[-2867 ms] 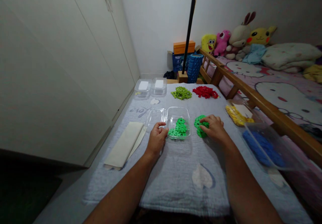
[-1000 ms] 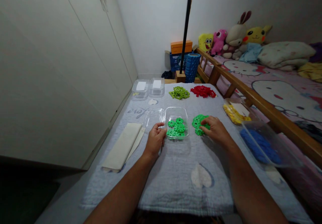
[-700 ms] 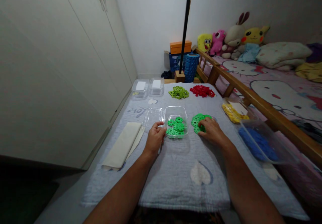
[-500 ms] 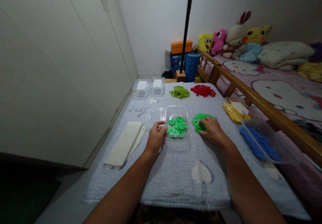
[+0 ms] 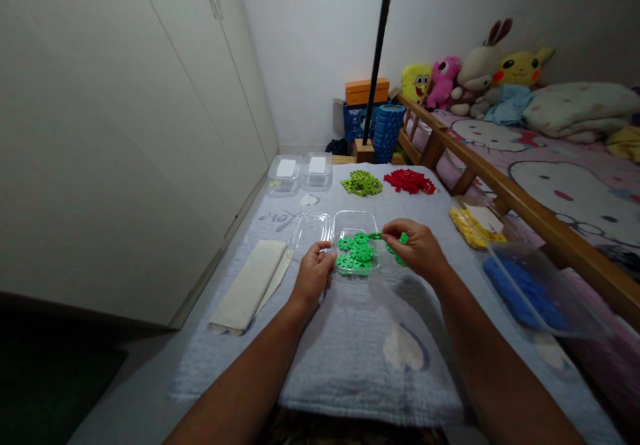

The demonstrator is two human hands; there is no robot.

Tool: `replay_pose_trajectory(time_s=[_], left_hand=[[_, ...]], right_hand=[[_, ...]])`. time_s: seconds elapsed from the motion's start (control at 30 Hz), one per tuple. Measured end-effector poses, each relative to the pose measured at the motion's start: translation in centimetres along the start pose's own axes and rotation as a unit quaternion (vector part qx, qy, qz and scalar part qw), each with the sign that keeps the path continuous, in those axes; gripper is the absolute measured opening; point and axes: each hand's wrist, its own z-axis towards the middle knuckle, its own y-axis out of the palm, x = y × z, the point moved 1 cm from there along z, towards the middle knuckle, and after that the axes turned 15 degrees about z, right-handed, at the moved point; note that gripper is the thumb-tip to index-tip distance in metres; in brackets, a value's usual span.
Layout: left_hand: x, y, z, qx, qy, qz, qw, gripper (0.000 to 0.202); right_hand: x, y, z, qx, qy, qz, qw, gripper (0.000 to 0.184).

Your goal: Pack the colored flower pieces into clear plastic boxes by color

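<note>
A clear plastic box (image 5: 356, 217) stands mid-table, holding several green notched discs (image 5: 360, 253). Its transparent lid (image 5: 309, 230) lies folded out on the left. At the box's left wall, my left hand (image 5: 315, 270) is closed with the fingertips gripping the edge. My right hand (image 5: 414, 246) pinches a green notched disc (image 5: 375, 236) by its edge over the box's right rim; whether more than one is held I cannot tell. Behind that hand, more green discs (image 5: 400, 258) lie on the cloth, partly hidden.
Light-green (image 5: 361, 183) and red (image 5: 409, 180) piles lie farther back. Two lidded boxes (image 5: 285, 173) stand back left. A folded cream cloth (image 5: 250, 285) lies left. Boxes with yellow pieces (image 5: 475, 227) and blue pieces (image 5: 523, 292) sit right, beside the wooden bed rail (image 5: 520, 215).
My right hand has lifted from the green pile and moved left to the box with a disc pinched in its fingers. My left hand stays at the box's left side.
</note>
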Motion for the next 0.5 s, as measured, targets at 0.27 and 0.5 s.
replay_pose_trajectory(time_s=[0.27,0.5], left_hand=[[-0.2,0.0,0.2,-0.003,0.004,-0.001,1.000,0.041],[0.0,0.0,0.0,0.001,0.006,0.006,1.000,0.041]], right_hand=[[-1.4,4.9,2.3,-0.129,-0.055,-0.251,0.958,0.015],[1.1,1.0,1.3,-0.056,-0.021,-0.176,0.983,0.017]])
